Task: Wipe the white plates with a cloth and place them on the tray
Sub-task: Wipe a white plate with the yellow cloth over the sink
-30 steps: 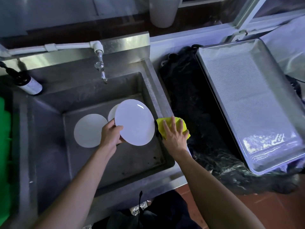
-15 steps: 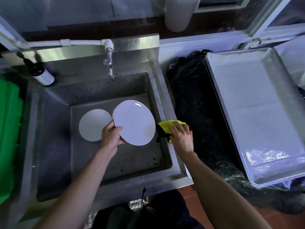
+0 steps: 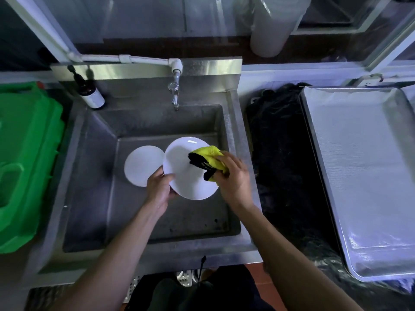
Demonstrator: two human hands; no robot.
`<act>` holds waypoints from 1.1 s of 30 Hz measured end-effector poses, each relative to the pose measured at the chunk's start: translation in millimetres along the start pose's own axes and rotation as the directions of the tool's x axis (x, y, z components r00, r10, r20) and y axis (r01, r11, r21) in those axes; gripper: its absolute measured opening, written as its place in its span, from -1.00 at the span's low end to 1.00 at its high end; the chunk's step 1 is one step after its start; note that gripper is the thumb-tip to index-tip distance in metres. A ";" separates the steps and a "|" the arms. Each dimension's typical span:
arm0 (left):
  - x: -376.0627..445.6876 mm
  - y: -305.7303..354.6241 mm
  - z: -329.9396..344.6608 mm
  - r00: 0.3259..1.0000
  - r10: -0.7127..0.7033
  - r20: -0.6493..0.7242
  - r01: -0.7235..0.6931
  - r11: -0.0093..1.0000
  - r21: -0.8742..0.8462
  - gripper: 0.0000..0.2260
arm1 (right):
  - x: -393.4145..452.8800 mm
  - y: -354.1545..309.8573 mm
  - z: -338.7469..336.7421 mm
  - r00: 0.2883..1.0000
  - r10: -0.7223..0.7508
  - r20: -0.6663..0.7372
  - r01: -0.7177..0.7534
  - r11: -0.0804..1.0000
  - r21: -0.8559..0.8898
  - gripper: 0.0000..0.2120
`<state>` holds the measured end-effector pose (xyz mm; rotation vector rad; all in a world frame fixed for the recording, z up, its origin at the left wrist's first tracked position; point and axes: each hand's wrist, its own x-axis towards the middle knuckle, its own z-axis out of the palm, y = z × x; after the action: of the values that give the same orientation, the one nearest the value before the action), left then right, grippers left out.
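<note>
Over the steel sink [image 3: 94, 176] I hold a white plate [image 3: 182, 176] tilted up, my left hand [image 3: 160, 189] gripping its lower left rim. My right hand [image 3: 233, 178] clutches a yellow and black cloth [image 3: 207, 163] and presses it against the plate's right side. A second white plate [image 3: 142, 166] lies flat on the sink floor, just left of the held one and partly behind it. The metal tray [image 3: 363, 171] sits to the right of the sink with nothing on it.
A tap [image 3: 174, 93] juts over the sink's back wall. A dark bottle [image 3: 88, 92] stands at the sink's back left corner. A green plastic container [image 3: 27, 167] fills the left side. Black netting [image 3: 283, 167] lies between sink and tray.
My right hand has picked the cloth off the sink's right rim and brought it left onto the held plate. My left hand keeps the plate where it was.
</note>
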<state>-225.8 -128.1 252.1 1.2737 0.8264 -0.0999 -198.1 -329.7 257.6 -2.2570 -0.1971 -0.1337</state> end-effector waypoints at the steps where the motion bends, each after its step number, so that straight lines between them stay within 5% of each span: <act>1: -1.0 0.4 -0.8 1.000 -0.004 -0.006 0.004 1.000 -0.020 -0.71 | -0.9 -9.3 4.8 0.999 -0.020 0.026 0.020 1.000 0.013 -0.58; 7: -9.6 5.6 -13.3 0.999 -0.012 0.042 0.018 0.989 -0.145 -0.69 | -11.3 -25.6 26.0 0.965 -0.147 0.215 0.163 0.985 -0.058 -0.54; 13: -15.8 6.2 -26.0 0.997 -0.005 0.078 0.021 0.980 -0.198 -0.60 | -16.1 -17.9 32.0 0.848 -0.210 0.487 0.368 0.894 -0.256 -0.49; 19: -18.6 9.2 -30.9 0.984 0.021 0.177 0.019 0.975 -0.221 -0.54 | -10.5 -12.9 24.2 0.771 -0.382 0.509 0.593 0.722 -0.357 -0.47; 26: -23.1 16.7 -29.1 0.961 0.011 0.276 0.018 0.995 -0.102 -0.63 | -2.8 -29.5 42.0 0.713 -0.443 0.543 0.668 0.663 -0.337 -0.31; 33: -24.9 17.2 -26.7 0.961 -0.007 0.276 0.046 0.990 -0.135 -0.54 | 42.1 -60.8 54.7 0.789 -0.407 0.460 0.579 0.742 -0.338 -0.40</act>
<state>-248.2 -108.3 279.3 1.0866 0.5996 -0.2316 -166.5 -245.2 275.3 -2.6353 -1.0917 -0.0524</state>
